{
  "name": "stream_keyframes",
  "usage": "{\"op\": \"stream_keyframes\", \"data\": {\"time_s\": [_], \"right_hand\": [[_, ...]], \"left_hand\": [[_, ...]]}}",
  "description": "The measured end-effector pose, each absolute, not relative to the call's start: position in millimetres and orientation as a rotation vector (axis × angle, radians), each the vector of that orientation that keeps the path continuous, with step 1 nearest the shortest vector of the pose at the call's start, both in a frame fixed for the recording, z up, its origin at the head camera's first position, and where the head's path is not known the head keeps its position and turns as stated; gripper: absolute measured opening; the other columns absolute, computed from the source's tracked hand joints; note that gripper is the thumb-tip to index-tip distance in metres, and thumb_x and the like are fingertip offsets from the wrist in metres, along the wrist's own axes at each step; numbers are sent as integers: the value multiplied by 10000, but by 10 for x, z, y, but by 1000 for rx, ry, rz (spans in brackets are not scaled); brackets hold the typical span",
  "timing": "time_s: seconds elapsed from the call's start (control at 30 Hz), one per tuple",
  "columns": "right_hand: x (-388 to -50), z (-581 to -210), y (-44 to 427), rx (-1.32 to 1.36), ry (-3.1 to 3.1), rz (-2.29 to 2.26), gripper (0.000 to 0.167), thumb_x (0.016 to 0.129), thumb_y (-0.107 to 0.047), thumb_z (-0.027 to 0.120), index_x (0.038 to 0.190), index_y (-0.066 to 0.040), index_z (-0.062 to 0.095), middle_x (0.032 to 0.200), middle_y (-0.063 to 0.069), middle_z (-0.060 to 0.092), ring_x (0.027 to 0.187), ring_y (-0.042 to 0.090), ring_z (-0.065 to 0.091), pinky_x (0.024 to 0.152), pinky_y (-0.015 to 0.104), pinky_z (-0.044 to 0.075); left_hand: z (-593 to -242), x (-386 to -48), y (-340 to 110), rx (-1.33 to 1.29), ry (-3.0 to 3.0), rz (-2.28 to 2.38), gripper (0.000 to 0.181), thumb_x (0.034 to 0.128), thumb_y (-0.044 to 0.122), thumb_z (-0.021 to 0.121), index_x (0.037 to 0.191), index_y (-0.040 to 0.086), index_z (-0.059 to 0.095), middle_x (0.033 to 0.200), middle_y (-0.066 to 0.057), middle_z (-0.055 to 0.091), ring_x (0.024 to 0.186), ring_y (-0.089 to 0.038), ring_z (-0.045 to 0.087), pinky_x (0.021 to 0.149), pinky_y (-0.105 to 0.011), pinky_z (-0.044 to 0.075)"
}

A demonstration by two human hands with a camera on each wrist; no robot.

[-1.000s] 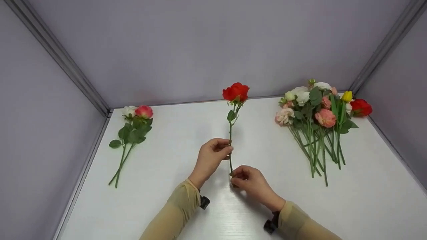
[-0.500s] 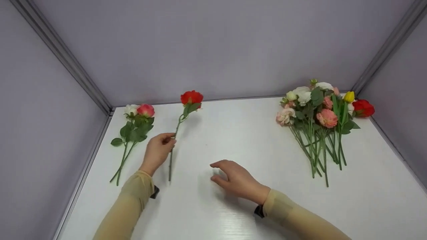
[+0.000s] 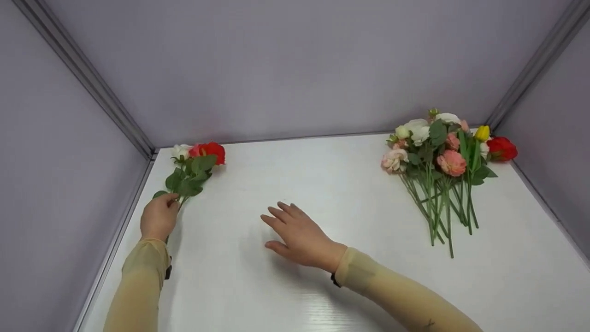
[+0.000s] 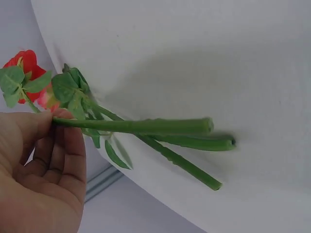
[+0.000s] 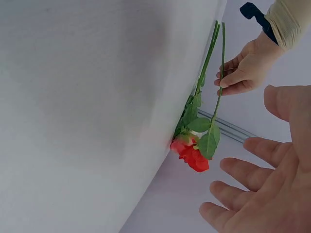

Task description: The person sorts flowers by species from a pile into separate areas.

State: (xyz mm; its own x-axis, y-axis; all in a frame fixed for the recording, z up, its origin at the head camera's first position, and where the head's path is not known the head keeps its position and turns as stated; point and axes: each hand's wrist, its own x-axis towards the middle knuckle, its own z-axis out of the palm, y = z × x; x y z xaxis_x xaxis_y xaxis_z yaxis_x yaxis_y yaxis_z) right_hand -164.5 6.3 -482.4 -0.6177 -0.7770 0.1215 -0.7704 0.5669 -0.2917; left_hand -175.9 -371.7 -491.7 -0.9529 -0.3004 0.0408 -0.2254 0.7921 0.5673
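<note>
My left hand [image 3: 159, 216] pinches the green stem of a red rose [image 3: 214, 153] between thumb and fingers at the left of the table. In the left wrist view that stem [image 4: 136, 126] passes over two other stems, and the right wrist view shows it held a little above the tabletop. Beneath and beside it lie a white flower [image 3: 180, 151] and a pink rose [image 3: 195, 150], its bloom partly covered by the red one. Over the middle of the table my right hand [image 3: 302, 235] is held with its fingers spread, touching no flower.
A loose bunch of flowers [image 3: 451, 163] lies at the back right, with white, pink, yellow and red blooms and stems toward the front. Grey panels [image 3: 295, 69] wall in the white table [image 3: 295, 175] at the back and sides.
My left hand has carried the red rose from the middle to the flowers at the left. The right hand has let go of its stem, spread its fingers and shifted slightly left.
</note>
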Motion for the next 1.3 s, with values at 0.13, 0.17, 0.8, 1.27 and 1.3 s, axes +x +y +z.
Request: {"op": "stream_keyframes", "data": {"time_s": [0.13,0.17,0.8,1.27,1.3], "right_hand": [[-1689,-4824,11,-1367,2772,-405,648,1055,-485,532,1600,-175,366,1638,103,338,1538,311,218,1248,479,144],[-1697,-4830,7,-1361,2771,-390,654,1054,-490,530,1604,-179,360,1642,102,330,1541,311,206,1249,480,137],[-1746,-4922,165,-1260,2756,-351,663,1051,-494,537,1608,-183,354,1648,104,314,1547,320,175,1249,489,125],[-2112,-4999,852,-968,2913,-468,575,1053,-438,566,1516,-101,500,1532,158,479,1441,388,380,1174,562,299],[-2148,-5000,948,-939,2938,-495,553,1052,-422,576,1490,-87,529,1498,164,512,1409,393,419,1149,567,336]], "left_hand": [[-5004,-1791,-3760,450,-2817,-838,308,1041,55,538,1300,-73,643,1220,-288,656,1090,-445,627,888,-561,508],[-5026,-1805,-3764,456,-2813,-830,300,1040,54,543,1291,-72,649,1214,-287,659,1090,-449,628,889,-564,509],[-5178,-1889,-3724,513,-2782,-741,341,1018,104,573,1285,-102,627,1241,-332,607,1141,-511,579,931,-619,484],[-5096,-2027,-2833,-93,-2797,-556,651,985,267,698,1532,20,445,1548,-271,380,1445,-473,292,1192,-620,207],[-5090,-2015,-2711,-141,-2833,-535,674,992,298,688,1554,41,420,1578,-252,356,1467,-457,269,1206,-610,179]]}}
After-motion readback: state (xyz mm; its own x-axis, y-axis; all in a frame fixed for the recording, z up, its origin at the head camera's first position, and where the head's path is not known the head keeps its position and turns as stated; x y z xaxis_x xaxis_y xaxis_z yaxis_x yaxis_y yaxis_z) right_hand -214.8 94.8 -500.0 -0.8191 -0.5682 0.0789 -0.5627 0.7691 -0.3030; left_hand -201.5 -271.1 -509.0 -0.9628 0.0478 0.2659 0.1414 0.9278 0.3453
